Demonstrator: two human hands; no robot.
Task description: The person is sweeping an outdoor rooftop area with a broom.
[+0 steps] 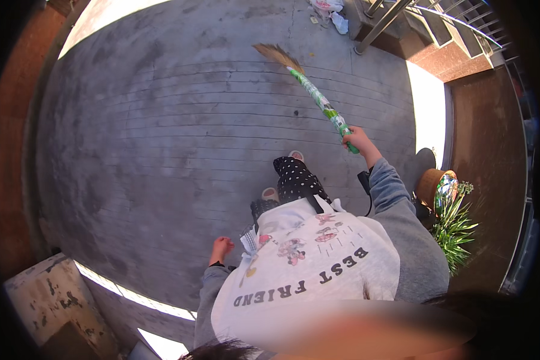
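Observation:
A broom [315, 96] with straw-coloured bristles and a green-and-white patterned handle slants up and away across the view. My right hand [360, 140] is closed around the green end of its handle. The bristles [279, 56] point to the far left, over the grey concrete floor [162, 135]; whether they touch it I cannot tell. Beside my left hip hangs my left hand [223, 248], with nothing visible in it. Its fingers look loosely curled, but they are too small to read clearly.
Crumpled plastic bags [333, 13] lie on the floor by stone steps [450, 58] with a metal railing [382, 24]. A spiky potted plant [454, 229] and a brown pot [429, 184] stand at the right. A worn block [56, 297] sits at lower left.

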